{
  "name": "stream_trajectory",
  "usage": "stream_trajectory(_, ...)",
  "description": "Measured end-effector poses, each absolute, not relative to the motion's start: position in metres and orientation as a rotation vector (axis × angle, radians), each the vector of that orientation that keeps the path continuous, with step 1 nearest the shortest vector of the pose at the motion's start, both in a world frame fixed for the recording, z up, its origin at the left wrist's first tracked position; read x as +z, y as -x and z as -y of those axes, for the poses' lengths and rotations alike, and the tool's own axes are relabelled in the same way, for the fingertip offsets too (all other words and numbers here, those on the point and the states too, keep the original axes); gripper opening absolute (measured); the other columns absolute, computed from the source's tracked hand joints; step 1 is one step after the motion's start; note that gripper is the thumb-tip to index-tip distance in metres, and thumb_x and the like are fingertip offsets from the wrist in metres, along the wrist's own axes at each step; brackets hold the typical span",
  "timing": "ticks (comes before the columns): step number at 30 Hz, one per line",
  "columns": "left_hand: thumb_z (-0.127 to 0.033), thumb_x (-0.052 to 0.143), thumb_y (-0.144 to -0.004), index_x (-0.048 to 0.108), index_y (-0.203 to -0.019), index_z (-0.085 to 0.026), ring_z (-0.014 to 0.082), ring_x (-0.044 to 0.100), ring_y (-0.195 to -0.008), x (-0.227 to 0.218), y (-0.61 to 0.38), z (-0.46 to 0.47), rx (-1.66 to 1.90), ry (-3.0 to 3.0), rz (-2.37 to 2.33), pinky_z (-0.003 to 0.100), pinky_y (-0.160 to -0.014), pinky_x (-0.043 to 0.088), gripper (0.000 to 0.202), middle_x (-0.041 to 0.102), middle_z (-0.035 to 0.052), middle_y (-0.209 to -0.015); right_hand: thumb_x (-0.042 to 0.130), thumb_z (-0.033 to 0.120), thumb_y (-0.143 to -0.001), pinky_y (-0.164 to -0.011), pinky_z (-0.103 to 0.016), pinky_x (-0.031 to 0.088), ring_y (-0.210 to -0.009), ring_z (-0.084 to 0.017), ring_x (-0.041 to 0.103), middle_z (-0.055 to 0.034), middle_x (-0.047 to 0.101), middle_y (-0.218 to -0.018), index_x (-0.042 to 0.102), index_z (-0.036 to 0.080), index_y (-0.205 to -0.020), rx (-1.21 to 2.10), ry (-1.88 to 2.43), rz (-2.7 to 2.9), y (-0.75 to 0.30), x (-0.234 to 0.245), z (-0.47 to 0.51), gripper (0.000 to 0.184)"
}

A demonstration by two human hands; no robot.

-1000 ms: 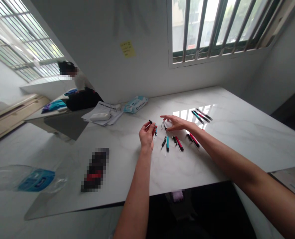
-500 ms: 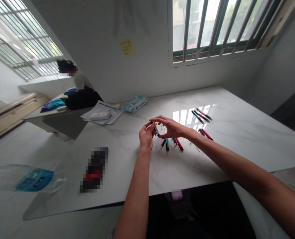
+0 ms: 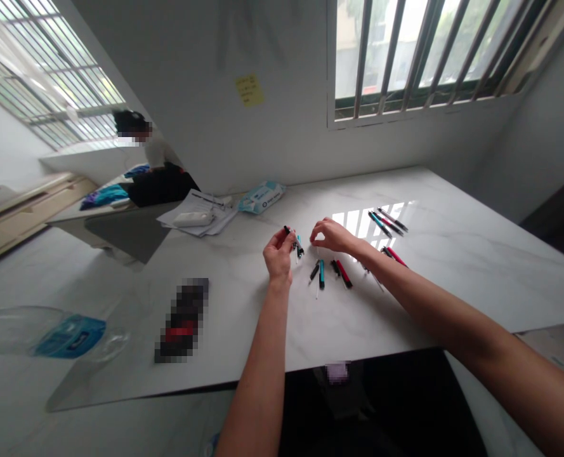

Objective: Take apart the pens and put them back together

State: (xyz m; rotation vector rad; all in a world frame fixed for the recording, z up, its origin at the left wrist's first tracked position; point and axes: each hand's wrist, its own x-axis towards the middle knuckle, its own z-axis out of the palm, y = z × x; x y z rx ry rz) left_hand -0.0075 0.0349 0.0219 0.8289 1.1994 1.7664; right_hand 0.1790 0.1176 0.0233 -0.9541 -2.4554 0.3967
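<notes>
My left hand [image 3: 278, 257] is closed around a black pen piece [image 3: 287, 230], which slants down to the right between thumb and fingers. Just to its right, my right hand [image 3: 332, 236] is bent down near the tabletop with thumb and fingertips together; whatever they pinch is too small to make out. Beside the left fingertips lie small black and teal pen parts [image 3: 300, 246], partly hidden. Nearer me rest a teal pen barrel [image 3: 322, 274], a red pen barrel [image 3: 343, 273] and a short black piece [image 3: 314, 271]. Thin refills lie among them, some behind my right forearm.
Several pens [image 3: 387, 222] lie in a group at the back right, with a red barrel [image 3: 394, 256] nearer. Wet wipes [image 3: 261, 197] and papers [image 3: 200, 212] are by the wall. A blurred dark object [image 3: 181, 320] and plastic bottle [image 3: 67, 336] lie left. A person [image 3: 155, 149] sits beyond.
My right hand has moved off the pen piece toward the right and lower to the table, its fingers drawing together. My left hand keeps its hold. The camera view has shifted slightly.
</notes>
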Motion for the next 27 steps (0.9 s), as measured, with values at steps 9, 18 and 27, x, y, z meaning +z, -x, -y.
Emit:
stream_trajectory(9,-0.041,0.096,-0.067,0.079,-0.107,-0.019,0.0154,0.074,-0.091,0.023,0.010,-0.037,1.869,-0.799,-1.157,0.028,-0.083,0.057,0.048,0.081,0.0067,-0.107,0.078,0.017,-0.086,-0.100,-0.039,0.048,-0.098,-0.024,0.069,-0.0078,0.080,-0.105,0.082,0.020,-0.104,0.460,0.946,2.368,-0.180,0.027,-0.111,0.018)
stream_trajectory(18,-0.035,0.100,-0.061,0.080,-0.105,-0.017,0.0143,0.073,-0.091,0.019,0.012,-0.042,1.999,-0.736,-1.088,0.026,-0.086,0.056,0.051,0.081,0.0063,-0.104,0.089,0.044,-0.085,-0.082,-0.029,0.049,-0.092,-0.023,0.070,-0.0070,0.081,-0.093,0.085,0.022,-0.096,0.440,1.071,2.519,-0.152,0.031,-0.083,0.025)
stream_trajectory(27,-0.035,0.100,-0.062,0.082,-0.104,-0.018,0.0133,0.073,-0.088,0.017,0.014,-0.043,2.007,-0.715,-1.099,0.026,-0.084,0.057,0.049,0.082,0.0061,-0.104,0.076,0.017,-0.090,-0.080,-0.027,0.050,-0.087,-0.021,0.074,-0.0079,0.083,-0.091,0.085,0.020,-0.094,0.386,1.178,2.531,-0.148,0.034,-0.074,0.010)
